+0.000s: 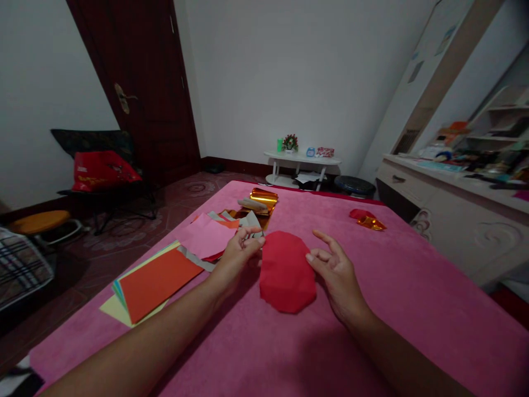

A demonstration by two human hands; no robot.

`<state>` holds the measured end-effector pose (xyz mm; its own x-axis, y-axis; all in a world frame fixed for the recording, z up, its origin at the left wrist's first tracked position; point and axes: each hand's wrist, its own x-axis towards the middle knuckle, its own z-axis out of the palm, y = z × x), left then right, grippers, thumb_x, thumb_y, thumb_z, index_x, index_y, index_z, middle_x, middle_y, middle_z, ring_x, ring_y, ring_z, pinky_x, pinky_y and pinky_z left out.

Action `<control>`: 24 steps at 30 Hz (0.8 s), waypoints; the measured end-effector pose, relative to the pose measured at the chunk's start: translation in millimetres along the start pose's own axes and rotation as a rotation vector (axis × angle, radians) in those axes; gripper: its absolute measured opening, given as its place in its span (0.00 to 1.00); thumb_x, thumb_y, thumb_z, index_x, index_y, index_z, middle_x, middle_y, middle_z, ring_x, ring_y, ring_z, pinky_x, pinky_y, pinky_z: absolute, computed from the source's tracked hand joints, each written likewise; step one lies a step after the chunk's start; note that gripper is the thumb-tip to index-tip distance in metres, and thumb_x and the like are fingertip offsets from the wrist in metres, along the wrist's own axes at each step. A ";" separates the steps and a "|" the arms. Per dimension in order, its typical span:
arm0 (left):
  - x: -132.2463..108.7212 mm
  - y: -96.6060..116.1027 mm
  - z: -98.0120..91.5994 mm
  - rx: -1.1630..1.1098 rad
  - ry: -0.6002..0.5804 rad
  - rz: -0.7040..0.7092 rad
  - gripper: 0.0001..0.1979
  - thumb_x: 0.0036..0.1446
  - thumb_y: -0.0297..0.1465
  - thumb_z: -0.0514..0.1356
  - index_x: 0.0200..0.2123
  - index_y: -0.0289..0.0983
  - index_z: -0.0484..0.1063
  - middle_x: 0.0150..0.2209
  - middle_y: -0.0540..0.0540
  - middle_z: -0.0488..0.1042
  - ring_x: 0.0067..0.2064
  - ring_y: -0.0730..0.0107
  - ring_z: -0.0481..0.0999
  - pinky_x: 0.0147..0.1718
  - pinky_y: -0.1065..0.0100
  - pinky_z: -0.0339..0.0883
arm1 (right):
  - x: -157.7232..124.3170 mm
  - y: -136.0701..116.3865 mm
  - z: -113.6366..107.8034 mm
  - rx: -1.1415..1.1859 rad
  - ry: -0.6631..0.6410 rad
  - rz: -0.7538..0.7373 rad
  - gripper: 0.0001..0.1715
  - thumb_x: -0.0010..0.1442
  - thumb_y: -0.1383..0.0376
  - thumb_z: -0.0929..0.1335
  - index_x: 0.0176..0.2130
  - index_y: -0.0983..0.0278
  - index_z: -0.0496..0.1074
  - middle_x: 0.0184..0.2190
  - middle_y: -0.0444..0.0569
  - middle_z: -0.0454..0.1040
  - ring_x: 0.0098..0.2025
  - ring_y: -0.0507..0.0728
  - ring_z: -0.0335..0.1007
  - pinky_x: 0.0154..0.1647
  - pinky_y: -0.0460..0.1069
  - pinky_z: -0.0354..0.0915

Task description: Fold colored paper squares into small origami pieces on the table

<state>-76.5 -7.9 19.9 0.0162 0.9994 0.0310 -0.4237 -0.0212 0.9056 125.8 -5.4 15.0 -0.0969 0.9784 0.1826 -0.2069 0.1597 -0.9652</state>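
Observation:
A folded red paper [286, 272] with clipped corners lies on the pink cloth-covered table [413, 309]. My left hand [237, 253] rests at the paper's left upper edge, fingers curled and touching it. To the paper's right lies my right hand [336, 270], fingers loosely spread, fingertips just at the edge, holding nothing.
A stack of coloured paper sheets [157, 281] and a pink sheet [206, 236] lie to the left. Gold foil pieces [262, 199] sit farther back. A small red and gold folded piece [367, 219] lies at the right rear. A white dresser [450, 215] stands right.

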 end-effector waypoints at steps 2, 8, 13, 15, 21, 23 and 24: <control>-1.9 0.1 1.7 -0.022 -0.030 -0.032 0.23 0.48 0.40 0.66 0.45 0.40 0.65 0.29 0.52 0.69 0.25 0.79 0.68 0.27 0.74 0.66 | 0.9 -0.7 -1.1 -0.019 0.025 -0.014 0.35 0.52 0.62 0.72 0.56 0.59 0.59 0.26 0.40 0.69 0.25 0.49 0.63 0.25 0.44 0.58; -8.7 4.4 7.3 -0.034 -0.155 -0.098 0.24 0.52 0.42 0.63 0.49 0.37 0.67 0.30 0.48 0.71 0.29 0.75 0.72 0.30 0.72 0.66 | 2.1 -7.8 -2.2 -0.096 0.115 -0.124 0.34 0.50 0.64 0.73 0.54 0.60 0.61 0.30 0.43 0.72 0.31 0.51 0.67 0.32 0.46 0.63; -10.4 4.2 7.8 0.002 -0.227 -0.065 0.39 0.39 0.29 0.72 0.55 0.39 0.60 0.44 0.40 0.74 0.41 0.61 0.76 0.42 0.59 0.68 | 0.5 -12.0 -1.9 -0.108 0.147 -0.165 0.31 0.51 0.64 0.73 0.53 0.59 0.62 0.31 0.44 0.72 0.33 0.52 0.69 0.33 0.46 0.64; -9.7 1.4 6.3 0.032 -0.247 -0.084 0.42 0.37 0.26 0.72 0.56 0.39 0.59 0.45 0.38 0.74 0.40 0.60 0.77 0.42 0.57 0.68 | 0.1 -12.8 -2.2 -0.116 0.159 -0.184 0.30 0.51 0.64 0.72 0.52 0.59 0.63 0.31 0.44 0.72 0.33 0.53 0.69 0.33 0.47 0.64; -5.3 -9.1 2.2 0.190 -0.194 -0.026 0.25 0.40 0.26 0.69 0.45 0.35 0.70 0.33 0.46 0.76 0.31 0.69 0.76 0.34 0.67 0.68 | 0.2 -14.5 -3.5 -0.132 0.111 -0.205 0.25 0.51 0.64 0.72 0.49 0.60 0.66 0.34 0.47 0.74 0.34 0.54 0.70 0.35 0.49 0.66; -5.6 -8.4 2.3 0.276 -0.153 0.065 0.14 0.43 0.26 0.67 0.36 0.34 0.74 0.29 0.47 0.75 0.28 0.70 0.74 0.31 0.68 0.67 | -0.4 -15.8 -4.4 -0.165 0.060 -0.201 0.22 0.50 0.65 0.72 0.46 0.60 0.69 0.35 0.47 0.75 0.34 0.54 0.71 0.35 0.49 0.67; -6.5 -6.9 2.6 0.336 -0.131 0.137 0.07 0.45 0.26 0.65 0.32 0.34 0.75 0.27 0.47 0.75 0.28 0.70 0.73 0.31 0.67 0.67 | -0.8 -16.8 -5.0 -0.201 0.036 -0.210 0.19 0.50 0.66 0.73 0.44 0.60 0.71 0.35 0.47 0.75 0.34 0.54 0.71 0.35 0.49 0.67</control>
<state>-71.4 -14.3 14.6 0.1045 0.9751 0.1955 -0.1095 -0.1841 0.9768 134.2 -8.2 30.1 -0.0366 0.9248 0.3786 -0.0218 0.3780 -0.9255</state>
